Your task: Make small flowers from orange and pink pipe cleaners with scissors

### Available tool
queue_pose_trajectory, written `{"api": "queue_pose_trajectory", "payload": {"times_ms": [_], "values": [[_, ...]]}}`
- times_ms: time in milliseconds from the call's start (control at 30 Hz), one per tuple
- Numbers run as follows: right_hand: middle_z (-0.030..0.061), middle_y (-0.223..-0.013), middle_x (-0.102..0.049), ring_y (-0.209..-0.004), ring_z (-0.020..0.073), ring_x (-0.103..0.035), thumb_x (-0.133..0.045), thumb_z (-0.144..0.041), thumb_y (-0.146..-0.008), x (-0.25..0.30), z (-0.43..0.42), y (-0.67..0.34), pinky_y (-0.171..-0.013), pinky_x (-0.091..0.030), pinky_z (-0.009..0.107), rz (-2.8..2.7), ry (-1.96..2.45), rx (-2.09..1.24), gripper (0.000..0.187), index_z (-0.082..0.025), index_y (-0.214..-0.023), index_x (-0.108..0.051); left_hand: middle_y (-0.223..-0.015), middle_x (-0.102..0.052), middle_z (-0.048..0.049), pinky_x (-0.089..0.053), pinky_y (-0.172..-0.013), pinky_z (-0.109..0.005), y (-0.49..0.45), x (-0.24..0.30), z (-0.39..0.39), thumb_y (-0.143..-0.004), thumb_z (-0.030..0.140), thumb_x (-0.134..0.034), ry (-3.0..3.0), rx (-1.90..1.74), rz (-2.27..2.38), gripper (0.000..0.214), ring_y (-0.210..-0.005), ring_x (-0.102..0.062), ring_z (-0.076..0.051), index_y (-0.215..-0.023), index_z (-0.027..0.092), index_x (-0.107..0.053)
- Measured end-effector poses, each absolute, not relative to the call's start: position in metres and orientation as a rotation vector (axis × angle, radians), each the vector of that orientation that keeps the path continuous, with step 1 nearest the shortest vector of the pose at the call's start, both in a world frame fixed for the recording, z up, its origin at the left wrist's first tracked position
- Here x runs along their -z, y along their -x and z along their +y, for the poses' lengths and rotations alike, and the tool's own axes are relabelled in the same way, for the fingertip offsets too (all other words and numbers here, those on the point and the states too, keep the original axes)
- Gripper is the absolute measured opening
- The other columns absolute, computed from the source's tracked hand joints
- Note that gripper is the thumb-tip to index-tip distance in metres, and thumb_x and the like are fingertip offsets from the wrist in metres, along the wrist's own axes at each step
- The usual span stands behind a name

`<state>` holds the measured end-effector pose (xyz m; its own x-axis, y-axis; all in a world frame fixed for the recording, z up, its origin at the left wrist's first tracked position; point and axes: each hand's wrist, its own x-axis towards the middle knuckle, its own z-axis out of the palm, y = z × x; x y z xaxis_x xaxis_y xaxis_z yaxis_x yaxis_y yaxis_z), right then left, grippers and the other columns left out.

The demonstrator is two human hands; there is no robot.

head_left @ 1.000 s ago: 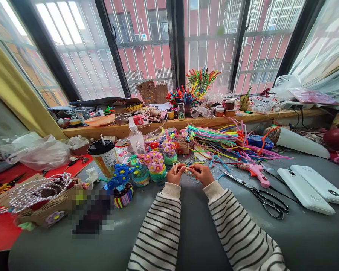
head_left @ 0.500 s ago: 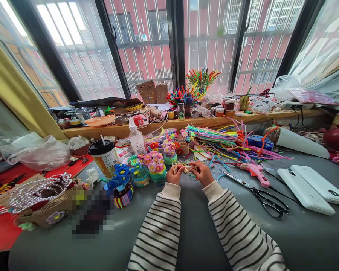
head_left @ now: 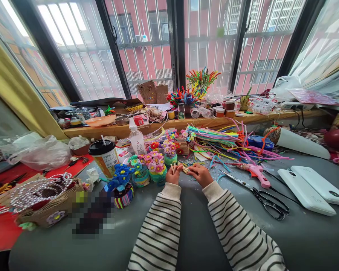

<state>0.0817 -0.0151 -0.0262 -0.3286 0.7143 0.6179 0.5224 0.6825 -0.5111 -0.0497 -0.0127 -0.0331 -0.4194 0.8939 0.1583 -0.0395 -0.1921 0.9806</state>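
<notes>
My left hand (head_left: 173, 176) is closed on a cream-coloured pipe cleaner (head_left: 185, 170), bent into loops, with pale ends poking up above the fingers. From the other side, my right hand (head_left: 201, 175) pinches the same piece between thumb and fingertips. Its exact shape is partly hidden by the fingers. Just left of my hands stand little pots of pipe-cleaner flowers: a pink bunch (head_left: 154, 162) in a green-wrapped pot and a blue bunch (head_left: 119, 178) in a striped pot. Beyond my hands lies a pile of colourful pipe cleaners (head_left: 214, 134).
At the right lie black-handled scissors (head_left: 260, 197), a pink glue gun (head_left: 259, 176) with a cord, and two white power banks (head_left: 306, 192). A drink cup (head_left: 107, 162), a pump bottle (head_left: 137, 140) and a beaded basket (head_left: 49, 210) stand left. A cluttered wooden sill (head_left: 251, 117) runs behind.
My right fingers have shifted slightly left along the cream pipe cleaner, bringing both hands a little closer. The other things stay where they were.
</notes>
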Motion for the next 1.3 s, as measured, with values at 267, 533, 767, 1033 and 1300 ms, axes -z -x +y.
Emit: {"api": "queue_pose_trajectory", "payload": {"times_ms": [267,533,767,1033,1300], "values": [[0.0074,-0.067,-0.055,-0.062,0.0139,-0.051,-0.042,-0.032,-0.073,0.0265,-0.0150,-0.0812,-0.058,-0.040,0.022,-2.020,0.948,-0.252,0.028,-0.012,-0.079,-0.061,-0.048,-0.056,0.0000,-0.043,-0.052,-0.023,0.0511,0.0326,-0.0139,-0.050,0.031,-0.060,-1.054,-1.677,1.329,0.020,-0.056,-0.055,-0.013,-0.057,0.013,-0.059],[0.0061,-0.068,-0.055,-0.062,0.0131,-0.051,-0.043,-0.033,-0.072,0.0272,-0.0152,-0.0809,-0.057,-0.039,0.021,-2.036,0.994,-0.230,0.028,-0.013,-0.084,-0.059,-0.047,-0.055,-0.0002,-0.042,-0.050,-0.023,0.0514,0.0294,-0.0150,-0.048,0.032,-0.061,-1.026,-1.704,1.322,0.021,-0.054,-0.054,-0.013,-0.055,0.013,-0.058],[0.0061,-0.064,-0.055,-0.061,0.0141,-0.050,-0.038,-0.029,-0.076,0.0324,-0.0119,-0.0803,-0.056,-0.039,0.022,-2.140,1.024,-0.139,0.027,-0.013,-0.079,-0.060,-0.047,-0.055,-0.0008,-0.042,-0.048,-0.023,0.0520,0.0287,-0.0152,-0.048,0.034,-0.061,-0.995,-1.734,1.313,0.023,-0.053,-0.054,-0.013,-0.054,0.012,-0.057],[0.0060,-0.065,-0.057,-0.061,0.0139,-0.050,-0.044,-0.025,-0.073,0.0329,-0.0109,-0.0801,-0.056,-0.037,0.021,-2.114,1.036,-0.206,0.021,-0.012,-0.077,-0.059,-0.048,-0.055,-0.0015,-0.043,-0.048,-0.023,0.0516,0.0278,-0.0155,-0.049,0.036,-0.059,-1.015,-1.757,1.325,0.026,-0.054,-0.054,-0.014,-0.057,0.011,-0.057],[0.0020,-0.053,-0.054,-0.053,0.0121,-0.048,-0.036,-0.023,-0.077,0.0304,-0.0134,-0.0803,-0.053,-0.035,0.020,-2.070,1.093,-0.252,0.025,-0.014,-0.065,-0.057,-0.054,-0.056,-0.0017,-0.041,-0.051,-0.023,0.0490,0.0248,-0.0198,-0.051,0.036,-0.058,-1.132,-1.731,1.414,0.025,-0.056,-0.053,-0.013,-0.058,0.012,-0.058]]}}
